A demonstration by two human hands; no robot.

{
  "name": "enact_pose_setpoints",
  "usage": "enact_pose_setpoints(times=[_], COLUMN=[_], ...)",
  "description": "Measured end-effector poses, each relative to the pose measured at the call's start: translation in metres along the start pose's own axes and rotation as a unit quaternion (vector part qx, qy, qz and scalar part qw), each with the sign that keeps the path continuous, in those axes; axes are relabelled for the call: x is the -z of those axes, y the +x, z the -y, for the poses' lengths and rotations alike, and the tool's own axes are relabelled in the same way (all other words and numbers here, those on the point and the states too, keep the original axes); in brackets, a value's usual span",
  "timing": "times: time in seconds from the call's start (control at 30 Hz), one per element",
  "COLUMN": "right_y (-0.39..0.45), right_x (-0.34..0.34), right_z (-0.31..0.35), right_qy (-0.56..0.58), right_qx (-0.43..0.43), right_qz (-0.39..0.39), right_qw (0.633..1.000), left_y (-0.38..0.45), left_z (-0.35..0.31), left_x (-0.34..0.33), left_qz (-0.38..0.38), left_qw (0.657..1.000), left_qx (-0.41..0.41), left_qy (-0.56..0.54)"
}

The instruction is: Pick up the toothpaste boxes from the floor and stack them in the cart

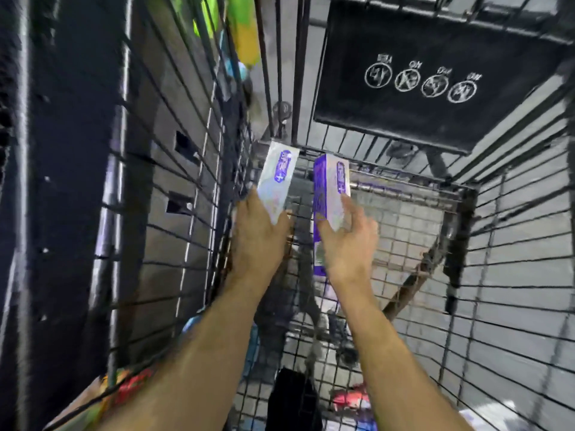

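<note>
Toothpaste boxes, two of them, are held inside the wire cart [513, 213], one in each hand, above the mesh floor of the basket. A white box with a purple label [278, 181] is gripped at its near end by the left hand [258, 237]; its fingers are curled under the box and the thumb is laid across the lower right corner, and the box is tilted with its far end up against the far left corner of the cart. A second box with a purple side and a pale front panel [331, 194] is held by the right hand [348, 244], the thumb pressed on the purple side and the index finger stretched up along the pale front (the remaining fingers are hidden behind the box, so how far they wrap cannot be told). This box stands nearly upright, its lower end showing below the wrist. The two boxes are near each other but apart, a gap of mesh being visible between them. A black flap printed with four round white warning symbols [435, 82] is seen on the far end of the cart. Grey floor tiles are visible through the wires. The frame is motion-blurred, and the print on the boxes cannot be read.
</note>
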State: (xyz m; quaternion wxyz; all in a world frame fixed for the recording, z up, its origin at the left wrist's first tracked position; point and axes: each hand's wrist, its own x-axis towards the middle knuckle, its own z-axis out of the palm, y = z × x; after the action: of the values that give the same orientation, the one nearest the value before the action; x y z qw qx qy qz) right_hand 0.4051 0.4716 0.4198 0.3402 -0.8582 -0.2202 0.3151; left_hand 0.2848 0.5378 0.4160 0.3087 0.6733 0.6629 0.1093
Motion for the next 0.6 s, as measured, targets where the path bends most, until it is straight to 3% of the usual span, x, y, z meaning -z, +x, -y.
enact_pose_setpoints(times=[0.1,0.27,0.4,0.6], right_y=[0.003,0.001,0.004,-0.009], right_x=[-0.006,-0.009,-0.006,0.001], right_z=[-0.004,-0.011,-0.013,-0.010], right_qy=[-0.047,-0.035,-0.039,-0.012], right_qx=[0.003,0.040,0.043,-0.025], right_qz=[-0.004,0.021,0.082,0.083], right_qw=[0.999,0.998,0.995,0.996], left_y=[-0.003,-0.008,-0.032,-0.070], left_z=[0.002,-0.008,-0.018,-0.068], left_x=[-0.004,-0.001,0.033,0.121], left_qz=[-0.019,-0.020,-0.017,-0.004], left_qw=[1.000,0.998,0.997,0.974], left_qx=[0.003,-0.002,-0.067,-0.203], left_qy=[0.018,0.055,0.022,0.103])
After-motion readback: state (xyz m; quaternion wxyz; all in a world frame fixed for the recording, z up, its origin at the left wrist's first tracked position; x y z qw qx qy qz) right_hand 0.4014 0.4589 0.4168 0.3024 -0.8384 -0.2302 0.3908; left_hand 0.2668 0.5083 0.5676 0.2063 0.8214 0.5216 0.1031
